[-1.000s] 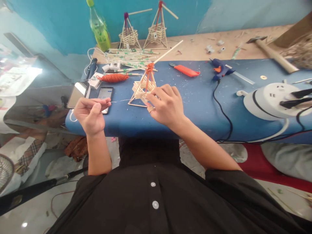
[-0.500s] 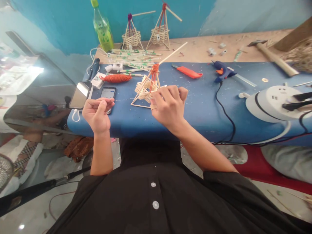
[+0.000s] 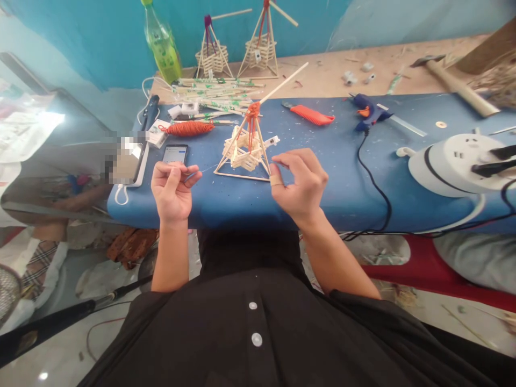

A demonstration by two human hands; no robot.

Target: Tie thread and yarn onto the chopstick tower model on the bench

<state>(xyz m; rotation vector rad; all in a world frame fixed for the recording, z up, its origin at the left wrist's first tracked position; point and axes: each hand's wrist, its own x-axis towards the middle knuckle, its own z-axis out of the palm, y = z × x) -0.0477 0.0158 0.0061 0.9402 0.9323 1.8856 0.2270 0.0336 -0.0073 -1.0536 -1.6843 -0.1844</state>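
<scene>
On the blue table surface stands a stick model (image 3: 244,156), a triangular frame of wooden sticks. Orange yarn binds its top, a long stick juts from there, and a stacked-stick basket sits inside. My left hand (image 3: 173,191), left of the model, has thumb and fingers pinched on a thin strand (image 3: 208,169) that runs toward the frame. My right hand (image 3: 301,180) is at the lower right leg, thumb and index fingertip closed on it near the base corner. A bandage-like wrap shows on that thumb. Behind the leg sits a small white fitting (image 3: 272,141).
Behind lie an orange yarn bundle (image 3: 188,128), wrapped sticks (image 3: 226,88), an orange-handled cutter (image 3: 310,114), a blue glue gun (image 3: 366,112) and a hammer (image 3: 459,86). A phone (image 3: 176,154) lies left; a white power strip (image 3: 447,166) stands right. Two similar models (image 3: 260,54) and a bottle (image 3: 163,48) stand behind.
My right hand has moved right and down from in front of the basket to the lower right leg. My left hand has shifted slightly right, still pinching the strand.
</scene>
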